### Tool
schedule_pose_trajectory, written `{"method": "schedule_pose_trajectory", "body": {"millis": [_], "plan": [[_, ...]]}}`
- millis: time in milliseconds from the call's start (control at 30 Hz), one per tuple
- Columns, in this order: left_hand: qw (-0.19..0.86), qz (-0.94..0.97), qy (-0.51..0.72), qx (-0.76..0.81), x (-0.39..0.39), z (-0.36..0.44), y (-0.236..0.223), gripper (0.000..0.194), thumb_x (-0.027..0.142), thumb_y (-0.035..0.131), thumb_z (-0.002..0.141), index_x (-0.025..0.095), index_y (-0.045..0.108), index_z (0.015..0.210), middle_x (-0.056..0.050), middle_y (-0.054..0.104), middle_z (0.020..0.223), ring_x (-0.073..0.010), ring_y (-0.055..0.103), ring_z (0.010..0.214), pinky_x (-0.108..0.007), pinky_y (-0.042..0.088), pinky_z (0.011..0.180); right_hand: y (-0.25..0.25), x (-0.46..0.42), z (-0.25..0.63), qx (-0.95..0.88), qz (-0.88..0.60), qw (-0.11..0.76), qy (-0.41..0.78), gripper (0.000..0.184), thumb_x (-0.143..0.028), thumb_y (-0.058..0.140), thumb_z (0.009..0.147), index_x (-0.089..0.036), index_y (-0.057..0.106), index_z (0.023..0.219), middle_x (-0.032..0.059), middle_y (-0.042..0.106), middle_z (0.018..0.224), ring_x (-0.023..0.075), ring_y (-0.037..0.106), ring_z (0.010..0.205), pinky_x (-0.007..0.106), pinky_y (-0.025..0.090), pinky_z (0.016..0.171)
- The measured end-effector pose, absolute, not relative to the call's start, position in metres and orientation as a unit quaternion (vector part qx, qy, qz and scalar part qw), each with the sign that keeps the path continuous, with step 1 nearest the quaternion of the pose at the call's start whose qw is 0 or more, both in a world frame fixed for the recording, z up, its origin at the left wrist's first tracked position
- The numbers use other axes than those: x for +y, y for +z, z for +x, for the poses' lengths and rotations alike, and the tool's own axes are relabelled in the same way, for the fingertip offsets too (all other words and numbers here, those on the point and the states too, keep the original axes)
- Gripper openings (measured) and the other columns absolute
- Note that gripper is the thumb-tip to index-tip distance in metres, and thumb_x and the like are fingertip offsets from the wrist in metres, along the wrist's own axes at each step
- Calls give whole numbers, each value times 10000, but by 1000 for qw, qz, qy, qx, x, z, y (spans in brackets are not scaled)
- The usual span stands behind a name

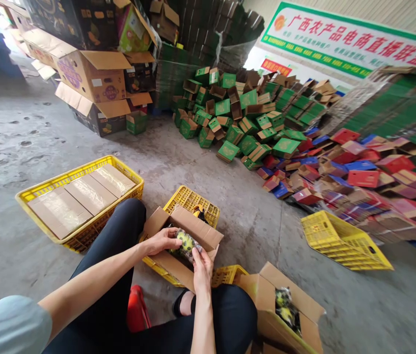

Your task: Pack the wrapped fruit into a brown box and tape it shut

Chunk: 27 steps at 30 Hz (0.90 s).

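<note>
Both hands hold a clear plastic pack of yellow-green fruit [185, 242] over an open cardboard box [202, 231]. My left hand [162, 241] grips the pack's left end with thumb and fingers. At the right end, the fingers of my right hand [202, 265] are closed on the same pack. The box stands on an upturned yellow crate [173, 196], its flaps spread. Dark contents show inside it, mostly hidden by my hands. A tape dispenser [199, 212] lies on the crate just behind the box.
At left, a yellow crate [78, 236] holds taped cartons [90, 194]. Another open box [266, 290] with wrapped fruit [287, 310] is by my right knee. A yellow crate [344, 241] stands at right. Green boxes [230, 147] and red boxes [362, 178] lie piled beyond; a red stool [136, 309] is below.
</note>
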State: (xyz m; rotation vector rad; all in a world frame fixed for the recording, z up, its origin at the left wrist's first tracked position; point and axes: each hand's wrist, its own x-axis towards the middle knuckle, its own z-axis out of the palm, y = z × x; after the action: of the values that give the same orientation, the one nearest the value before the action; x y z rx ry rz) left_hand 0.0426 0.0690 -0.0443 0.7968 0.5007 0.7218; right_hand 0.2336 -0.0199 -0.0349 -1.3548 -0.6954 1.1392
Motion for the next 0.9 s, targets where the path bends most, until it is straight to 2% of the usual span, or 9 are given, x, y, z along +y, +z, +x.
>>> {"method": "schedule_pose_trajectory", "body": {"millis": [167, 300, 400, 467, 533, 600, 700, 800, 900], "plan": [[803, 393, 357, 270, 72, 41, -45, 663, 309, 1055, 618, 170, 772, 1201, -67, 775, 1051, -188, 707, 904, -306, 524, 898, -26, -21, 234, -342, -596, 552, 472, 553, -582, 835, 831, -271, 799, 1286, 94, 773, 1377, 324, 710, 1302, 469, 554, 1132], [809, 411, 334, 255, 72, 41, -45, 673, 290, 1044, 632, 173, 760, 1231, -70, 776, 1036, -192, 720, 874, -328, 536, 881, -16, -22, 232, -364, -614, 527, 461, 582, -609, 833, 831, -288, 791, 1314, 88, 747, 1423, 335, 668, 1369, 469, 540, 1156], [812, 407, 338, 247, 72, 41, -46, 737, 306, 1035, 656, 178, 719, 1310, -87, 772, 1081, -209, 736, 915, -345, 540, 909, -14, -21, 228, -369, -597, 530, 476, 616, -613, 871, 787, -287, 794, 1304, 85, 779, 1365, 345, 708, 1308, 489, 571, 1126], [798, 400, 365, 265, 71, 41, -48, 802, 322, 1043, 646, 196, 686, 1353, -103, 750, 1198, -220, 737, 983, -356, 541, 946, -17, -20, 226, -368, -589, 540, 475, 654, -608, 893, 758, -270, 790, 1308, 96, 787, 1344, 352, 726, 1274, 501, 587, 1105], [779, 392, 383, 303, 70, 41, -51, 798, 376, 1049, 638, 201, 681, 1324, -116, 721, 1277, -231, 730, 1035, -364, 547, 957, -22, -19, 226, -368, -591, 545, 467, 712, -592, 914, 733, -235, 774, 1334, 120, 783, 1348, 355, 732, 1260, 497, 592, 1096], [786, 383, 353, 333, 69, 41, -54, 711, 477, 1025, 669, 172, 697, 1221, -128, 735, 1216, -253, 731, 1055, -382, 552, 957, -27, -19, 228, -373, -610, 538, 447, 749, -581, 921, 723, -202, 763, 1349, 145, 782, 1342, 358, 739, 1233, 489, 594, 1081], [830, 360, 283, 318, 67, 42, -55, 637, 560, 972, 727, 157, 704, 1141, -136, 762, 1120, -286, 744, 1086, -425, 541, 1005, -29, -20, 230, -404, -661, 503, 383, 727, -588, 905, 738, -215, 770, 1347, 145, 779, 1343, 360, 728, 1223, 496, 570, 1093], [846, 351, 295, 273, 66, 43, -52, 674, 468, 990, 728, 205, 690, 1272, -132, 733, 1277, -294, 717, 1185, -420, 533, 1040, -26, -22, 228, -458, -661, 480, 352, 678, -589, 891, 760, -265, 777, 1345, 114, 732, 1435, 359, 653, 1352, 505, 486, 1197], [832, 369, 318, 266, 67, 43, -49, 727, 414, 1001, 719, 210, 676, 1337, -127, 714, 1309, -283, 701, 1170, -370, 557, 964, -21, -23, 224, -473, -612, 487, 406, 576, -602, 861, 805, -303, 805, 1294, 85, 693, 1494, 343, 605, 1431, 483, 470, 1231]]}}
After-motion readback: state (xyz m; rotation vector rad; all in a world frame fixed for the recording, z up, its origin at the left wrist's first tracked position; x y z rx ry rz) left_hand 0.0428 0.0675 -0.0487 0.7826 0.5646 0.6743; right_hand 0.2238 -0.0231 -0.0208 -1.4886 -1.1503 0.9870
